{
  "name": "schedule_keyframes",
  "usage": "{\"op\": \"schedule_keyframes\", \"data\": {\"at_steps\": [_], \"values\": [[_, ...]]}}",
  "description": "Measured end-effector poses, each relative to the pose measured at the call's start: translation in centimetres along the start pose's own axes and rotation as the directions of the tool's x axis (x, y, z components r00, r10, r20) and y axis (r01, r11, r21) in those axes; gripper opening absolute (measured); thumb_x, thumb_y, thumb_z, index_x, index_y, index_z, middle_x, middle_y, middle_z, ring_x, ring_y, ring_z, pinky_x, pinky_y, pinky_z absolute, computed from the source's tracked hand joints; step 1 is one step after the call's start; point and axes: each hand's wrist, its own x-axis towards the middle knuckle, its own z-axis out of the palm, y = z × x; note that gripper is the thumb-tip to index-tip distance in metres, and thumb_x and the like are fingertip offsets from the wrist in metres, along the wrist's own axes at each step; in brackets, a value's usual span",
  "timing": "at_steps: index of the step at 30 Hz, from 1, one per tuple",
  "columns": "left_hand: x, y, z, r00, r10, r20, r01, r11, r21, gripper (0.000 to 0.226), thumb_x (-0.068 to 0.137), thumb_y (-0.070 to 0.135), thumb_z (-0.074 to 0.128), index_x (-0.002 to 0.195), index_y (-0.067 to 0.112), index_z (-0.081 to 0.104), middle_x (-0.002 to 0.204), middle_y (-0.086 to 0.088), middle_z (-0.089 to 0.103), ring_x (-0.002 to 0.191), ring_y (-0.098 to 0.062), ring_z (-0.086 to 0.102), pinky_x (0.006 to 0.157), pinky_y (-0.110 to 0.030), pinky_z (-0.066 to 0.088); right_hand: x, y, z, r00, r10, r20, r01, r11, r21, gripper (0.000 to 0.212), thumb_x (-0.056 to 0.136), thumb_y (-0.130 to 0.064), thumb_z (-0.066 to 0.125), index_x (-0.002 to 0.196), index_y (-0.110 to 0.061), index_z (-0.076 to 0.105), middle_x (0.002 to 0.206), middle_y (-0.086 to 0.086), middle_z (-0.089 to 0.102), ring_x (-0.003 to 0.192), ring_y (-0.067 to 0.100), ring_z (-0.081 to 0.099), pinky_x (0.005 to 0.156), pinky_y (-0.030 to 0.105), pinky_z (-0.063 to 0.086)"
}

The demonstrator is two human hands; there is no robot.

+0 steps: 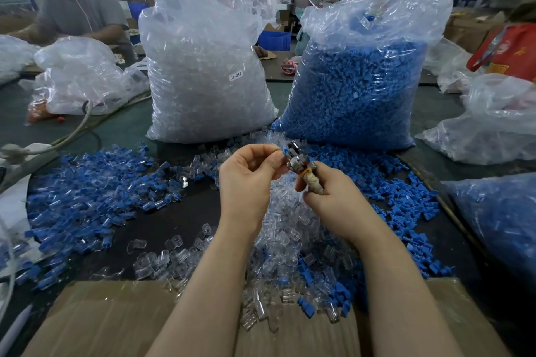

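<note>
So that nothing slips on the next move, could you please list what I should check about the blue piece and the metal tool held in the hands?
1. The left hand pinches the blue piece at its fingertips: ok.
2. The right hand grips the metal tool by its wrapped handle: ok.
3. The blue piece is lined up with the tool's head: cannot tell; the piece is small and partly hidden.
4. Loose clear caps lie just below the hands: ok.
5. Loose blue pieces lie on the table beside the right hand: ok.
</note>
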Motion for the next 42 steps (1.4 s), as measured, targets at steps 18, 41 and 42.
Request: {"op": "schedule_keyframes", "data": {"at_steps": [18, 41, 42], "values": [[2.2, 0.6, -4.3, 0.804, -0.53, -0.269, 0.303, 0.755, -0.582, 0.004, 0.093, 0.008, 0.062, 0.093, 0.007, 0.066, 0.08, -0.007, 0.074, 0.064, -0.009, 0.073, 0.055, -0.018, 0.055, 0.4, 0.8, -0.5, 0.971, 0.111, -0.214, -0.183, 0.916, -0.357, 0.015, 0.09, -0.031, 0.05, 0.078, -0.025, 0.043, 0.075, -0.003, 0.054, 0.065, 0.018, 0.048, 0.053, 0.034, 0.03], [3.0, 0.3, -9.5, 0.845, -0.401, -0.354, 0.409, 0.911, -0.055, 0.018, 0.094, 0.008, 0.061, 0.102, 0.022, 0.07, 0.098, 0.004, 0.073, 0.083, -0.006, 0.064, 0.069, -0.021, 0.049, -0.2, 2.7, -1.1, 0.827, 0.457, -0.329, -0.563, 0.659, -0.499, 0.017, 0.089, -0.03, 0.059, 0.095, -0.018, 0.048, 0.082, 0.002, 0.049, 0.075, 0.026, 0.05, 0.052, 0.029, 0.03], [2.8, 0.1, -9.0, 0.887, -0.349, -0.301, 0.407, 0.9, 0.155, 0.022, 0.094, 0.007, 0.061, 0.102, 0.025, 0.07, 0.103, 0.004, 0.072, 0.086, -0.006, 0.063, 0.071, -0.021, 0.047, -0.2, 2.8, -1.0, 0.833, 0.448, -0.323, -0.553, 0.665, -0.503, 0.017, 0.089, -0.03, 0.059, 0.095, -0.018, 0.048, 0.082, 0.002, 0.048, 0.075, 0.027, 0.051, 0.053, 0.03, 0.03]]}}
